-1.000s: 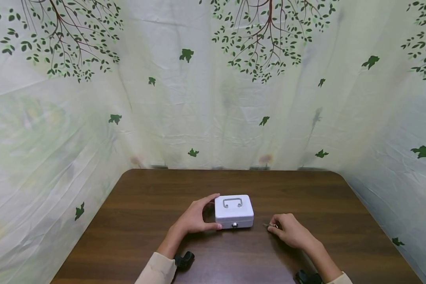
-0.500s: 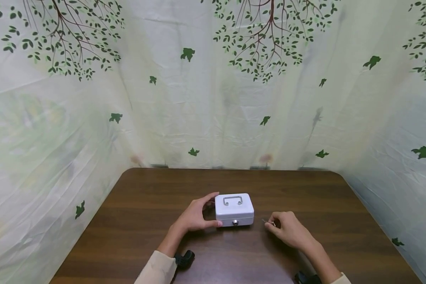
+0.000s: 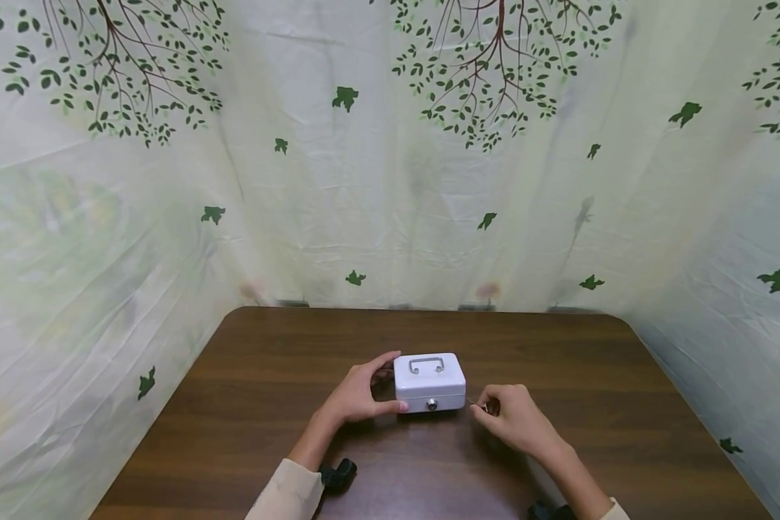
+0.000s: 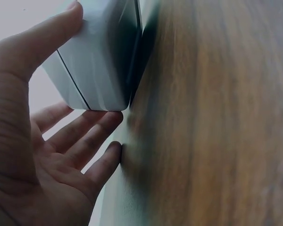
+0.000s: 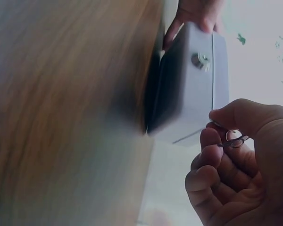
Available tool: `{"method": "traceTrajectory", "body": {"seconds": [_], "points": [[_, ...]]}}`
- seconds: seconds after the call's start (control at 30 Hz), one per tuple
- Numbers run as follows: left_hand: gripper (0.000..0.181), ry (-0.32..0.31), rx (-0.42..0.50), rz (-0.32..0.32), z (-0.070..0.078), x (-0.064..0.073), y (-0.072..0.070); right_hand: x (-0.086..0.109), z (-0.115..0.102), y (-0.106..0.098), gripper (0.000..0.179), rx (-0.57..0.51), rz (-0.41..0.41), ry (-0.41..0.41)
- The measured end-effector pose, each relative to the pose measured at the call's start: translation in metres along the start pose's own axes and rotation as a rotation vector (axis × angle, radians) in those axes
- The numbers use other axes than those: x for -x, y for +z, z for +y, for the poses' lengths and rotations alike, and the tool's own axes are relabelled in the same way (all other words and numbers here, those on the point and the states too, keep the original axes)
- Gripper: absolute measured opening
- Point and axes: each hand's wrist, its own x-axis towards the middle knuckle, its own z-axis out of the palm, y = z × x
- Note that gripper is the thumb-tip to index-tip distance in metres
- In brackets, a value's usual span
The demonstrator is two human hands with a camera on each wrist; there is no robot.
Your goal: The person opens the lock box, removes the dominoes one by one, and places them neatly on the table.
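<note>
A small white cash box (image 3: 422, 386) stands on the wooden table, its lid down. On top lies a folded metal handle (image 3: 427, 360), and a round lock (image 5: 201, 61) sits in the front wall. My left hand (image 3: 357, 396) holds the box by its left end, thumb at the front corner and fingers spread behind. Close to the right end of the box, my right hand (image 3: 516, 417) pinches a small key on a ring (image 5: 234, 141) between thumb and index finger. Most of the key's blade is hidden by the fingertips in the right wrist view.
The brown table (image 3: 286, 347) reaches back to a pale cloth (image 3: 416, 180) printed with leaves and branches, which also hangs at both sides. A dark band (image 3: 339, 477) is on the left wrist.
My right hand has moved left with the key, from a gap away to right beside the box. The left hand and the box have stayed in place.
</note>
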Motion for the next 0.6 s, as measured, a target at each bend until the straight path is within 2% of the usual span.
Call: {"method": "traceTrajectory", "body": {"seconds": [0.33, 0.6], "points": [[0.095, -0.053, 0.005, 0.007, 0.002, -0.002, -0.001, -0.009, -0.021, 0.010, 0.019, -0.039, 0.010, 0.026], [0.096, -0.048, 0.041, 0.008, 0.004, 0.000, 0.000, -0.012, -0.031, 0.020, 0.024, -0.066, 0.036, 0.007]]}}
